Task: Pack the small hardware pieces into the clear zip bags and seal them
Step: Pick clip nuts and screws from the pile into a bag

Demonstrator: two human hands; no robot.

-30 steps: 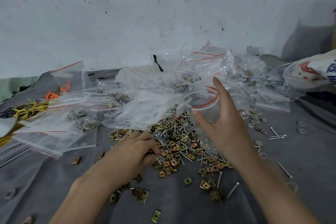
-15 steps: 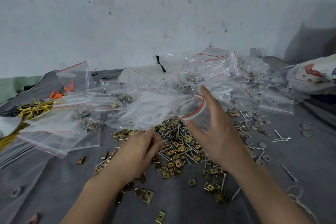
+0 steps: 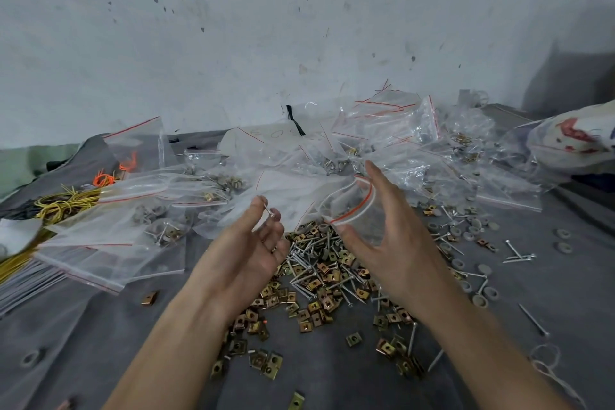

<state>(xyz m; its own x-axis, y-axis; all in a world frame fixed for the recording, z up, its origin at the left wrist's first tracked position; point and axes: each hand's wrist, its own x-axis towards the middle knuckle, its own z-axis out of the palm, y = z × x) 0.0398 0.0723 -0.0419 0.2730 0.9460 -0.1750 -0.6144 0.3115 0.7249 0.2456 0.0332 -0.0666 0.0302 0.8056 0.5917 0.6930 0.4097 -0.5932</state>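
A heap of brass square clips and silver screws (image 3: 319,280) lies on the grey cloth in front of me. My right hand (image 3: 392,243) holds a small clear zip bag (image 3: 352,210) with a red seal line, its mouth spread wide and facing left. My left hand (image 3: 256,243) is raised palm-up just left of the bag's mouth, pinching a small silver screw (image 3: 269,210) between thumb and fingertips. The two hands are a short gap apart above the heap.
Many clear zip bags (image 3: 382,130), some filled, are piled along the white wall behind. Grey washers and loose screws (image 3: 466,233) scatter to the right. Yellow and orange wire ties (image 3: 66,203) and flat bags (image 3: 109,250) lie at the left. A printed bag (image 3: 572,140) sits far right.
My left hand has lifted off the heap, turned palm-up with a screw pinched, and moved toward the bag's mouth. My right hand has kept the bag open, shifting slightly.
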